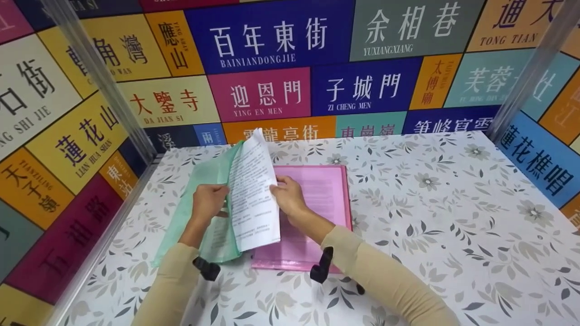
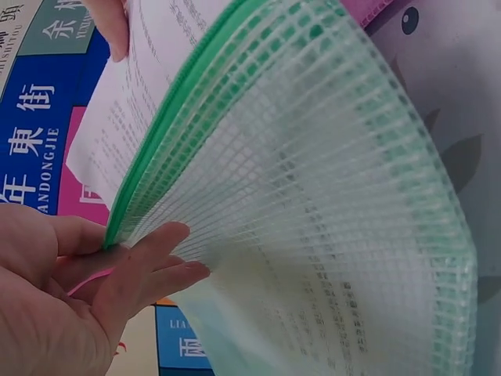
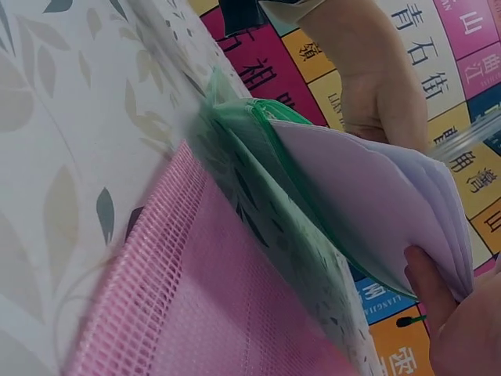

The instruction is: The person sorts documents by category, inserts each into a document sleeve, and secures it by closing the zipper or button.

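Note:
In the head view my left hand (image 1: 209,201) grips a green mesh zip pouch (image 1: 199,170) by its opening edge, fingers on either side of the zipper. The pouch is tilted up, and a printed sheet shows through its mesh in the left wrist view. A stack of printed papers (image 1: 253,199) stands part-way in the pouch's mouth, its inner part hidden. My right hand (image 1: 290,197) pinches the outer edge of that stack between thumb and fingers. Several sheets fan slightly apart in the right wrist view. Beneath the papers lies a pink mesh zip pouch (image 1: 317,190) with printed sheets inside.
The table (image 1: 430,217) wears a white cloth with grey leaves and flowers. Colourful panels (image 1: 267,45) with street names stand behind and at both sides. Clear posts (image 1: 108,86) rise at the back corners.

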Demonstrator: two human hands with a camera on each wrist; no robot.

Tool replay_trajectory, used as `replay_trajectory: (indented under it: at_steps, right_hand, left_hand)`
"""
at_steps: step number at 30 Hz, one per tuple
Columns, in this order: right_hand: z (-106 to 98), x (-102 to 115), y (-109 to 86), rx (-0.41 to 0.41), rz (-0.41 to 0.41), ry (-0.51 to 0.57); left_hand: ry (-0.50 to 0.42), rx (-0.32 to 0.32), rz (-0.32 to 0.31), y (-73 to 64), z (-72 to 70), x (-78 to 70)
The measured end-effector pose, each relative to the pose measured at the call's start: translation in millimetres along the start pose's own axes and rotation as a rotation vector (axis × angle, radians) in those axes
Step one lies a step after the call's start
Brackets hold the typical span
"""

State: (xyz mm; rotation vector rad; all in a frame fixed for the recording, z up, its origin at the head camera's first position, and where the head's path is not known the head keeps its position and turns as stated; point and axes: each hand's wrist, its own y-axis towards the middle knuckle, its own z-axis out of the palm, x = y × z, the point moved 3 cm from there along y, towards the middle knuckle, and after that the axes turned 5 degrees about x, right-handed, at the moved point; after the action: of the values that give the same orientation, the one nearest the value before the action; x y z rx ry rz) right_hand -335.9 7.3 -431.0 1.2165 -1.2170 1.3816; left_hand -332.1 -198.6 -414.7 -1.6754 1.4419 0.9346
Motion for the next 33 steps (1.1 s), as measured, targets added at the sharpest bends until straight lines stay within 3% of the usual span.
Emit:
replay_trajectory:
  at_steps: [8,20,28,33]
  right_hand:
    - [-0.4,3.8,4.7,0.02,0.027,-0.009]
    - [5.0,0.9,10.5,0.033,0.023,-0.047]
    - [5.5,3.4,12.8,0.135,0.123,0.017]
    - [2.6,9.9,12.7,0.2,0.152,0.07]
  left_hand:
    - [-0.008,0.02,0.01,-0.1,4.5,-8.0]
    - [-0.016,0.033,-0.017,-1.0,7.8,-8.5]
    - [0.031,-0.024,-0.047,-0.8,6.4,-6.8]
    - [0.013,-0.027,-0.041,-1.1,6.9,-6.5]
